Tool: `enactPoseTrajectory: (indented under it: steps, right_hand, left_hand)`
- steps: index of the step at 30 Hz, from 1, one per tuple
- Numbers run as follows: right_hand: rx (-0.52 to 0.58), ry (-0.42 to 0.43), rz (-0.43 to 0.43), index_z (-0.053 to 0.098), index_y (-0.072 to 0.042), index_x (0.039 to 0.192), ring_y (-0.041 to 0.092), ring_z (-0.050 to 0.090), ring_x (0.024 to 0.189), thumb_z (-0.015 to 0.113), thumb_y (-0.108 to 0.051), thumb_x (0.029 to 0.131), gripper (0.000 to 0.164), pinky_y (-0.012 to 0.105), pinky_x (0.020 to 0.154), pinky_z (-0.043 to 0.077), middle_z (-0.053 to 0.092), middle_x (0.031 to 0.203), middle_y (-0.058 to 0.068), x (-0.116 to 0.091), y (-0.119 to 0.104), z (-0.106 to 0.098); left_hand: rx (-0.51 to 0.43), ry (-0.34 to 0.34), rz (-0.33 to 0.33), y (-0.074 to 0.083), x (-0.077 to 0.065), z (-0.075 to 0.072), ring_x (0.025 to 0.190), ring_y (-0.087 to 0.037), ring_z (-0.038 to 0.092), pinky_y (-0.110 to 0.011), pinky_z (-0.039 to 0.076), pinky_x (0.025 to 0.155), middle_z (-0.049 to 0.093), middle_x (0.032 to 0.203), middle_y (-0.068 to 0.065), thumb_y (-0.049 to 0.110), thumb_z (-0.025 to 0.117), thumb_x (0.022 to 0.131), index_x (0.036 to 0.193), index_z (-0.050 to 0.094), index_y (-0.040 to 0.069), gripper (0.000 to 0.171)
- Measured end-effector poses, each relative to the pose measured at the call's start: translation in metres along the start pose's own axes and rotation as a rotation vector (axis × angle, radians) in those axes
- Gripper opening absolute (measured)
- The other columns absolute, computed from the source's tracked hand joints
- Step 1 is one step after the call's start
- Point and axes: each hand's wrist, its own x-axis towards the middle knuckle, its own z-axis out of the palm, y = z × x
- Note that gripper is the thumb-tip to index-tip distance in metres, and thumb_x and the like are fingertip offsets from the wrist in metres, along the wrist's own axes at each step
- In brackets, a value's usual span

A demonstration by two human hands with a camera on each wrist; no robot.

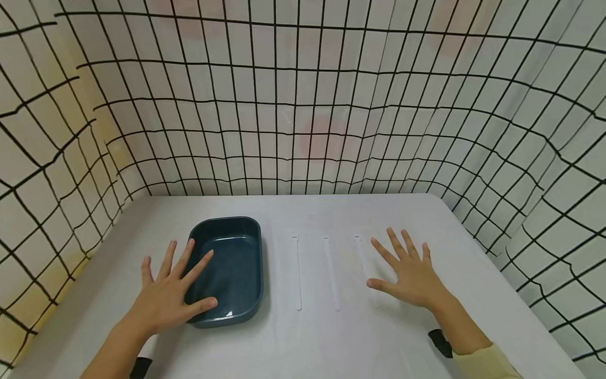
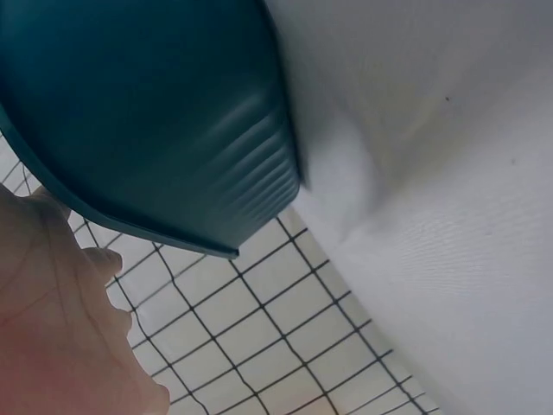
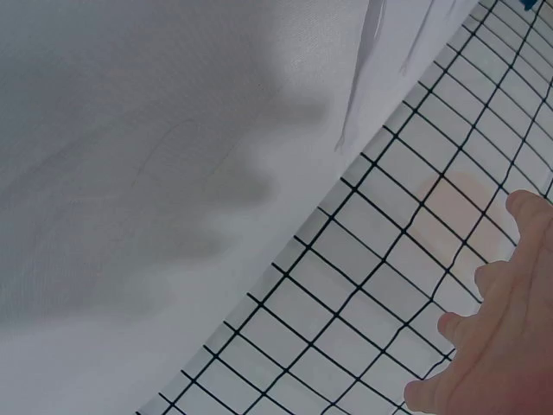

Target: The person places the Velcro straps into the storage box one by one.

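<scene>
A deep, dark teal tray (image 1: pixel 236 273) with rounded corners rests on the white table, left of the middle. My left hand (image 1: pixel 168 297), fingers spread wide, overlaps the tray's left side in the head view and grips nothing. From the left wrist, the tray's ribbed outer wall (image 2: pixel 216 156) looms beside the palm (image 2: pixel 52 320). Three slim, whitish strips with small heads at the far end lie side by side: a left one (image 1: pixel 298 273), a middle one (image 1: pixel 332 273) and a right one (image 1: pixel 362 257). Nearest the right strip is my empty right hand (image 1: pixel 412 276), fingers fanned out.
White cloth covers the table (image 1: pixel 303 345). A black wire grid (image 1: pixel 298 105) rises behind the far edge and along both sides, with pale sheeting behind it. Dark bands (image 1: pixel 441 343) show at both wrists.
</scene>
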Motion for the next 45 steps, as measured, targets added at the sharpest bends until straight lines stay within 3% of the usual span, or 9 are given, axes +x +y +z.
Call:
enactPoseTrajectory:
  steps: [8,13,20,26,29,35,45]
  right_hand:
    - [0.008,-0.008,-0.001,0.015,-0.032,0.157,0.036,-0.011,0.147,0.054,-0.070,0.085,0.090,0.071,0.103,-0.005,0.000,0.163,0.011,0.001,-0.002,0.000]
    - [0.022,0.042,-0.011,0.019,-0.030,0.157,0.038,0.000,0.147,0.056,-0.068,0.086,0.088,0.072,0.103,0.001,0.008,0.162,0.012,0.001,-0.002,0.000]
    - [0.102,0.121,-0.017,0.036,-0.017,0.151,0.040,0.024,0.141,0.062,-0.060,0.086,0.082,0.070,0.101,0.017,0.031,0.155,0.016,0.002,-0.002,0.002]
    - [0.301,0.088,0.045,0.046,-0.008,0.143,0.043,0.034,0.135,0.064,-0.051,0.090,0.071,0.068,0.099,0.025,0.041,0.148,0.019,-0.002,-0.005,-0.002]
    - [0.386,0.063,0.091,0.048,-0.006,0.140,0.043,0.039,0.132,0.064,-0.049,0.091,0.067,0.064,0.099,0.031,0.045,0.144,0.020,-0.004,-0.006,-0.002]
    - [0.529,0.057,0.157,0.053,-0.002,0.134,0.037,0.053,0.119,0.064,-0.041,0.094,0.057,0.056,0.094,0.041,0.056,0.133,0.018,-0.003,-0.006,-0.001]
    - [0.598,0.047,0.199,0.058,0.001,0.126,0.034,0.060,0.109,0.063,-0.034,0.096,0.047,0.052,0.088,0.046,0.064,0.117,0.016,-0.001,-0.006,0.000]
  left_hand:
    - [-0.020,0.027,-0.003,-0.001,-0.003,0.006,0.145,-0.031,-0.020,-0.068,-0.018,0.100,0.008,0.162,-0.014,0.067,0.061,0.082,0.157,0.009,0.038,0.095]
    - [-0.058,0.045,-0.008,0.000,-0.003,0.004,0.146,-0.035,-0.014,-0.071,-0.013,0.101,0.005,0.162,-0.013,0.063,0.064,0.082,0.157,0.010,0.037,0.096]
    - [-0.173,0.085,-0.037,0.002,-0.006,0.001,0.141,-0.049,0.015,-0.076,0.016,0.097,0.013,0.160,-0.016,0.056,0.074,0.076,0.156,0.019,0.031,0.100]
    - [-0.389,0.050,-0.104,0.004,-0.019,-0.007,0.131,-0.051,0.032,-0.075,0.031,0.089,0.023,0.153,-0.021,0.045,0.081,0.077,0.157,0.015,0.024,0.106]
    - [-0.463,0.032,-0.162,0.005,-0.029,-0.008,0.126,-0.046,0.040,-0.071,0.037,0.088,0.030,0.146,-0.023,0.045,0.081,0.078,0.157,0.013,0.021,0.107]
    - [-0.468,0.014,-0.250,0.004,-0.039,-0.006,0.108,-0.040,0.053,-0.057,0.048,0.078,0.045,0.129,-0.023,0.047,0.077,0.081,0.156,0.020,0.014,0.100]
    - [-0.484,-0.081,-0.311,0.002,-0.040,-0.002,0.092,-0.021,0.055,-0.032,0.044,0.065,0.055,0.111,-0.010,0.044,0.074,0.085,0.147,0.035,0.000,0.086]
